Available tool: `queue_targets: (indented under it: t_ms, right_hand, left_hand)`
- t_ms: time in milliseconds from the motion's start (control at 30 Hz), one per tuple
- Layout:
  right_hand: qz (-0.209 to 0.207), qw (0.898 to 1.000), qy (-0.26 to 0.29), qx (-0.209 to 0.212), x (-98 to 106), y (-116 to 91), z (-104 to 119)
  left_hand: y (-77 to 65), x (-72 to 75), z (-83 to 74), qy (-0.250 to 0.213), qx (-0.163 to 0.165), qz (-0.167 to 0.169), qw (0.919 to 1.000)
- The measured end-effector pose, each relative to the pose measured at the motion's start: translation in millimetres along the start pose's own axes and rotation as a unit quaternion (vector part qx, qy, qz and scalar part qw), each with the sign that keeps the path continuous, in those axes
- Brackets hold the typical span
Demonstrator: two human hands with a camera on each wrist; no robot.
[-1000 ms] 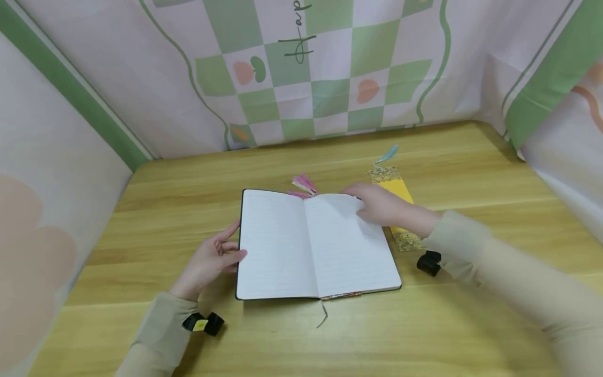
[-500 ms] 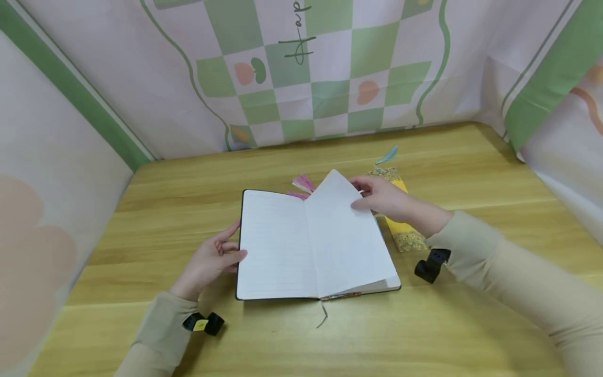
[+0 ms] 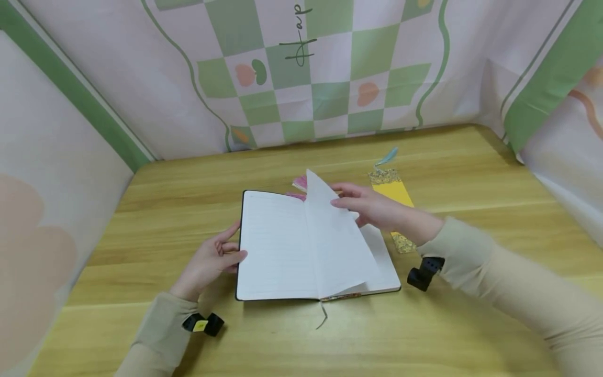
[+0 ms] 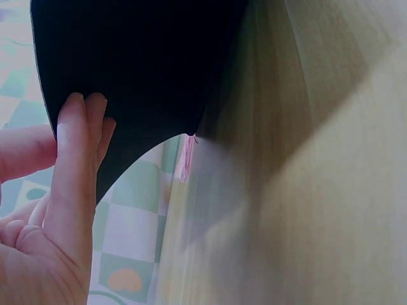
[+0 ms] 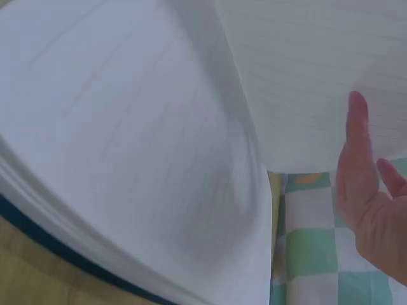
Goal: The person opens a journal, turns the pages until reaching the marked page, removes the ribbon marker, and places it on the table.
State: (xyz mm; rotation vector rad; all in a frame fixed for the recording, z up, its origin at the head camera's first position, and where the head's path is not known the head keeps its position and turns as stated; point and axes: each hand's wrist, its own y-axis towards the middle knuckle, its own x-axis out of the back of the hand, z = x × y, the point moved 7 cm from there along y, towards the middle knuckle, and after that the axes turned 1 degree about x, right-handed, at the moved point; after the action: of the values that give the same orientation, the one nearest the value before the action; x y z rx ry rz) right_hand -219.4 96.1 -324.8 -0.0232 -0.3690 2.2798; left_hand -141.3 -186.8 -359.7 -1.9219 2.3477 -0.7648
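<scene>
1. Two hands at work over a lined notebook, spread across the middle of the wooden tabletop; the left hand grasps its left edge, thumb on the paper and fingers beneath the raised cover.

2. One page stands lifted near the spine, its outer edge apparently pinched in the right hand's grip, thumb in front and fingers behind (the wrist view hides the thumb).

3. Possible trouble: the thin page could crease or tear, should the right hand pull sideways harder than the binding allows; a loose pinch could let it spring back.

4. Should the left grip slacken, the raised cover would likely drop and shift the notebook.

5. Nearby, a yellow bookmark lies partly behind the right hand, where a sweeping wrist might nudge it; a pink tassel pokes out beyond the spine, liable to snag.
</scene>
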Motion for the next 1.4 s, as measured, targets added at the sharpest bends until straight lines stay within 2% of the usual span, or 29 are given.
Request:
queue_targets:
  t_ms: [200, 400, 500, 600, 733, 833, 967, 1100, 1300, 1400]
  right_hand:
    - [0.032, 0.996, -0.079, -0.023, -18.8, 1.8, -2.1]
    - [0.066, 0.995, -0.069, 0.004, -35.9, 6.5, 0.2]
    - [0.079, 0.991, -0.103, 0.016, -46.0, 7.7, -1.0]
    - [0.082, 0.978, -0.19, 0.032, -56.5, 7.7, -2.1]
    - [0.08, 0.948, -0.303, 0.053, -70.4, 6.9, -2.8]
    - [0.085, 0.927, -0.361, 0.054, -79.4, 6.8, -5.1]
    - [0.103, 0.905, -0.411, 0.047, -90.4, 7.5, -9.2]
    - [0.113, 0.886, -0.446, 0.056, -98.1, 9.0, -12.2]
    - [0.113, 0.864, -0.487, 0.063, -105.1, 12.1, -16.3]
    - [0.108, 0.855, -0.504, 0.059, -107.2, 11.4, -16.1]
  left_hand:
    - [0.4, -0.5, -0.4, -0.008, 0.0, 0.002, 1.0]
    - [0.7, -1.1, -0.3, -0.016, -0.001, 0.007, 0.9998]
    - [0.3, -1.2, -0.3, -0.015, -0.001, 0.005, 0.9999]
    - [-0.3, -1.0, -0.5, -0.014, 0.0, 0.002, 0.9999]
    - [-1.2, -0.7, -1.3, -0.009, -0.002, -0.001, 1.0]
    - [-1.1, -0.8, -2.0, -0.009, -0.006, 0.001, 0.9999]
    - [-1.0, -1.3, -3.6, -0.015, -0.017, 0.011, 0.9997]
    - [-1.3, 0.0, -4.0, -0.017, -0.025, 0.02, 0.9994]
    - [-1.8, 2.0, 0.2, -0.03, -0.016, 0.023, 0.9992]
    - [-1.5, 1.4, 2.3, -0.016, -0.011, 0.02, 0.9996]
